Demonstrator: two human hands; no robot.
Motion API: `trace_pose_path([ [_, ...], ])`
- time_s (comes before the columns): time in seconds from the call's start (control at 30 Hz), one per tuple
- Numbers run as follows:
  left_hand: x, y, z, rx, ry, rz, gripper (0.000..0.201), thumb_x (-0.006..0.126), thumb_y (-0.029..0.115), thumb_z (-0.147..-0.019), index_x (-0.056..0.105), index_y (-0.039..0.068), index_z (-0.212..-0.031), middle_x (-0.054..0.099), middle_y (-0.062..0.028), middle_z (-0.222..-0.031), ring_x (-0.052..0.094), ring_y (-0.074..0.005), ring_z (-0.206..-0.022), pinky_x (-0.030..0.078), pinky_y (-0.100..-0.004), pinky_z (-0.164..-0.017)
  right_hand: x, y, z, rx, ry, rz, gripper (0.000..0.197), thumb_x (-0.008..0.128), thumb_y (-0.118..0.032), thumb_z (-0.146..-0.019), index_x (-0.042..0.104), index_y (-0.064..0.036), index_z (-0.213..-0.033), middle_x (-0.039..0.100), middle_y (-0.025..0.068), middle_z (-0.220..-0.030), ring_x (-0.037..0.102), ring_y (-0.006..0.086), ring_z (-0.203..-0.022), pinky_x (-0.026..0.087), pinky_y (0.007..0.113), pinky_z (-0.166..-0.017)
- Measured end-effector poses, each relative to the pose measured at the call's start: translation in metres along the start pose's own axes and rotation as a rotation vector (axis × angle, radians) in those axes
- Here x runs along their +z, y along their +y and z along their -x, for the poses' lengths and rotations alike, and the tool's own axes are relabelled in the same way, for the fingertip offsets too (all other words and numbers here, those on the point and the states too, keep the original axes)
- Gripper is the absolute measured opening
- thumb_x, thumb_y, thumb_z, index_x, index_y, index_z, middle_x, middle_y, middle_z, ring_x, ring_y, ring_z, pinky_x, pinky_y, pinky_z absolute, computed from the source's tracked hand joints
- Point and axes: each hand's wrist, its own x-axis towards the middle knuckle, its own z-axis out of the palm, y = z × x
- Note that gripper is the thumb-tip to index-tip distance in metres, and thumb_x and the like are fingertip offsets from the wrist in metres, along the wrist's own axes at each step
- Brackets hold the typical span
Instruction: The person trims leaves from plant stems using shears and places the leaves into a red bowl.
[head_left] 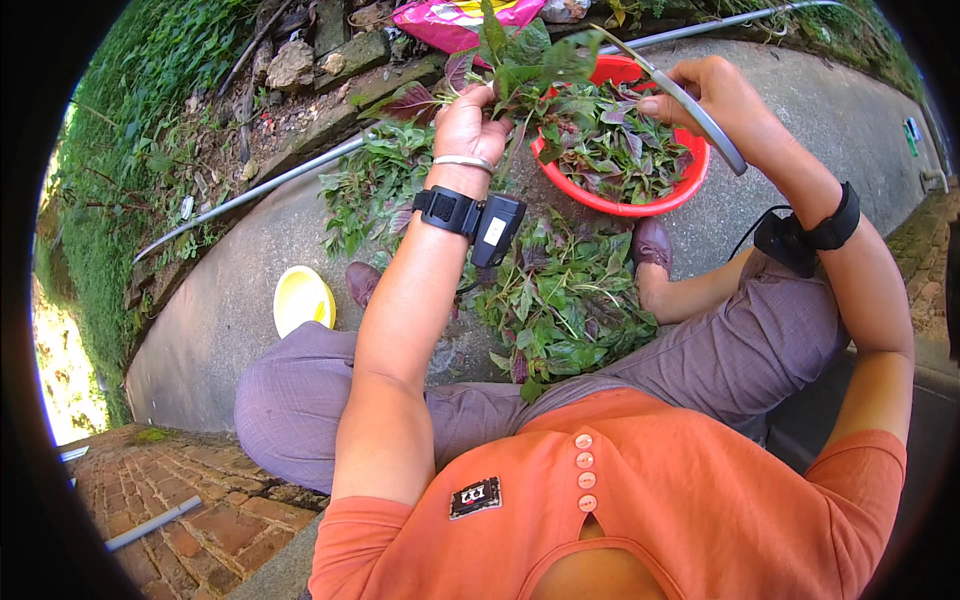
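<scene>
My left hand (pixel 468 125) is closed round the stems of a bunch of leafy greens (pixel 525 65), its leaves green and purple. To the right, my right hand (pixel 718 95) is bent with fingers curled in at a long, curved grey tool (pixel 692 108), sickle-like in shape. Its thin end reaches toward the bunch. Below both hands stands a red basin (pixel 625 208) holding many loose green and purple leaves (pixel 615 150). A heap of uncut-looking greens (pixel 570 300) lies on the ground between my feet, with another pile (pixel 375 175) under my left forearm.
A yellow bowl (pixel 303 300) sits on the concrete (pixel 220 330) left of my left shoe (pixel 362 283). My right shoe (pixel 652 245) is just below the basin. Beyond are a grey pipe (pixel 250 195), stones (pixel 290 65) and a pink bag (pixel 440 25).
</scene>
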Motion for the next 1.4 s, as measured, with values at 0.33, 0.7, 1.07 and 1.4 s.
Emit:
trace_pose_path([
  [0.33, 0.001, 0.009, 0.004, 0.030, -0.012, 0.014, 0.014, 0.055, 0.005, -0.094, 0.056, -0.003, -0.106, 0.064, -0.0163, -0.102, 0.064, -0.0290, -0.084, 0.052, -0.0442, -0.071, -0.006, -0.007, 0.003, -0.124, 0.029, 0.016, 0.048, 0.082, -0.043, -0.075, 0.070, 0.0031, -0.085, 0.060, 0.0122, -0.063, 0.058, 0.0187, -0.057, 0.046, 0.036, -0.056],
  [0.7, 0.011, 0.011, 0.011, 0.023, -0.014, 0.027, 0.015, 0.054, 0.006, -0.095, 0.056, -0.003, -0.107, 0.064, -0.0153, -0.099, 0.064, -0.0290, -0.083, 0.051, -0.0459, -0.072, -0.001, -0.025, 0.019, -0.406, -0.007, 0.382, 0.035, 0.078, -0.035, -0.072, 0.066, -0.0036, -0.083, 0.063, 0.0189, -0.068, 0.063, 0.0405, -0.068, 0.048, 0.048, -0.061],
  [1.07, 0.026, 0.013, 0.025, 0.030, -0.008, 0.007, 0.017, 0.052, -0.004, -0.092, 0.056, -0.008, -0.108, 0.064, -0.0184, -0.103, 0.064, -0.0285, -0.086, 0.059, -0.0417, -0.068, 0.002, -0.032, 0.027, -0.505, -0.023, 0.568, 0.027, 0.071, -0.016, -0.064, 0.059, 0.0012, -0.081, 0.064, 0.0190, -0.070, 0.064, 0.0404, -0.070, 0.050, 0.049, -0.062],
  [1.4, 0.036, 0.011, 0.033, 0.103, 0.054, 0.005, 0.019, 0.054, -0.006, -0.090, 0.056, -0.013, -0.107, 0.063, -0.0211, -0.108, 0.064, -0.0318, -0.094, 0.055, -0.0502, -0.085, 0.002, -0.033, 0.028, -0.495, -0.016, 0.577, 0.026, 0.071, -0.015, -0.064, 0.058, 0.0015, -0.079, 0.063, 0.0196, -0.069, 0.063, 0.0411, -0.070, 0.049, 0.049, -0.063],
])
